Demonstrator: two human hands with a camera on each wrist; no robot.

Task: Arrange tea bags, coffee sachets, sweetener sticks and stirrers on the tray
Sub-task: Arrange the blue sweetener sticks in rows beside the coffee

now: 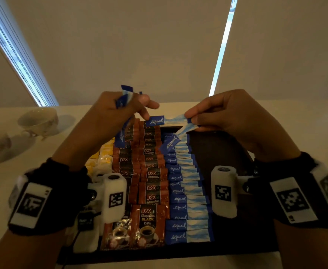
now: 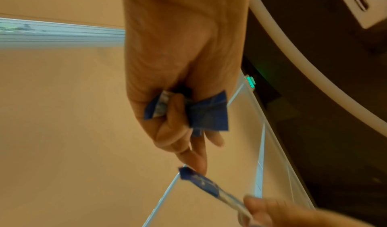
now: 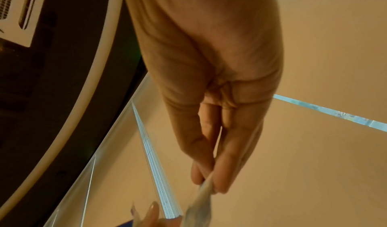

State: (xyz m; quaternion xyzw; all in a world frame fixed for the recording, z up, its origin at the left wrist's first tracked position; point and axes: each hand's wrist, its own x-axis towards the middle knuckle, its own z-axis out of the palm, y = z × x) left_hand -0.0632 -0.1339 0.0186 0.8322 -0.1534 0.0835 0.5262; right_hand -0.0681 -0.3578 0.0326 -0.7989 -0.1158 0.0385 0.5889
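Note:
A dark tray point(image 1: 227, 152) holds yellow tea bags point(image 1: 103, 158) at the left, two columns of brown D2X coffee sachets point(image 1: 152, 175) in the middle and a column of blue Equal sweetener sticks point(image 1: 186, 199) beside them. Above the tray's far end my left hand point(image 1: 120, 111) grips a bunch of sweetener sticks point(image 2: 207, 114); its extended finger touches the blue end of one stick point(image 1: 165, 121). My right hand point(image 1: 217, 113) pinches the other end of that stick point(image 3: 202, 195) together with a second one point(image 1: 171, 142) that hangs down over the column.
Two white teacups point(image 1: 38, 119) stand on the light table at the far left. The right part of the tray is bare. Window blinds rise behind the table. Wrist cameras with marker tags sit on both forearms.

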